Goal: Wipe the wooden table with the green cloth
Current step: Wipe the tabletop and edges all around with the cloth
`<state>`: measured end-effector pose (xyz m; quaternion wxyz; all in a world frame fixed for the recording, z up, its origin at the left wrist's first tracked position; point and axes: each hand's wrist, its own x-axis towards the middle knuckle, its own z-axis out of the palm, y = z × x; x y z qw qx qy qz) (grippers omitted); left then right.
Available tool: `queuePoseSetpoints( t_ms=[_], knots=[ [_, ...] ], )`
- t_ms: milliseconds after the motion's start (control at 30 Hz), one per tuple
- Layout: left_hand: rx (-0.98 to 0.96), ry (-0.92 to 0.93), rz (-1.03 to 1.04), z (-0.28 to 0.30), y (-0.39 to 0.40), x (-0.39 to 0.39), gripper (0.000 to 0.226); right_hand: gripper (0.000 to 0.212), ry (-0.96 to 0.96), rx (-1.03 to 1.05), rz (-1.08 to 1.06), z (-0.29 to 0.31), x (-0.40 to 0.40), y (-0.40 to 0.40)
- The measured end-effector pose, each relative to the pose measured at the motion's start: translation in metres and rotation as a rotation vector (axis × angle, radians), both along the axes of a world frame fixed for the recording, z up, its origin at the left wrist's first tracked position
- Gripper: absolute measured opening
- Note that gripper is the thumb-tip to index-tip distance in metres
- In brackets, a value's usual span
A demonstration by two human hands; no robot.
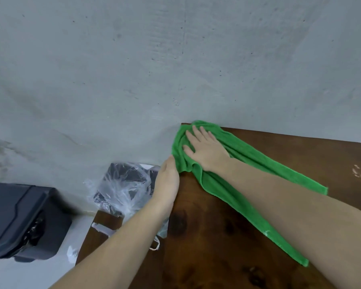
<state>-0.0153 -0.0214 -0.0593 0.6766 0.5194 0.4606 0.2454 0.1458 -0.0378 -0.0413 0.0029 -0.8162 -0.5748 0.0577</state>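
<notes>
dark wooden table [227,236] | right hand [206,151] flat on fuzzy green cloth [233,188] | left hand [167,184] relaxed

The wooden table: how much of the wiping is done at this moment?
In hand: the right hand presses the green cloth flat at the brown wooden table's far left corner; the left hand rests at its edge. Left: white marks remain at the right. Wiped area cannot be judged.

Looks like a plain utility room to me: bare grey concrete wall [133,59], dark lidded plastic bin [23,220], scuffed brown wooden table [217,236].
</notes>
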Motion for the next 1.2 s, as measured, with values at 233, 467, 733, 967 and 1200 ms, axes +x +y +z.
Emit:
queuePoseSetpoints(
  t_ms=[233, 467, 733, 967, 1200],
  knots=[
    [0.13, 0.028, 0.009, 0.007, -0.006, -0.001, 0.043, 0.069, 0.039, -0.033, 0.298, 0.006, 0.012, 0.033],
    [0.238, 0.1, -0.036, 0.005, -0.007, 0.001, 0.028, 0.06, 0.08, 0.032, 0.114, 0.006, 0.071, -0.007],
    [0.277, 0.112, -0.043, 0.007, -0.007, 0.001, 0.037, 0.082, -0.206, 0.186, -0.191, 0.003, 0.051, -0.028],
    [0.253, 0.074, -0.035, 0.011, -0.008, 0.002, 0.038, 0.093, -0.071, 0.142, -0.119, 0.001, 0.021, 0.011],
    [0.215, 0.073, -0.039, 0.008, -0.006, 0.0, 0.055, 0.061, 0.005, -0.022, 0.172, 0.003, 0.009, 0.035]
  ],
)
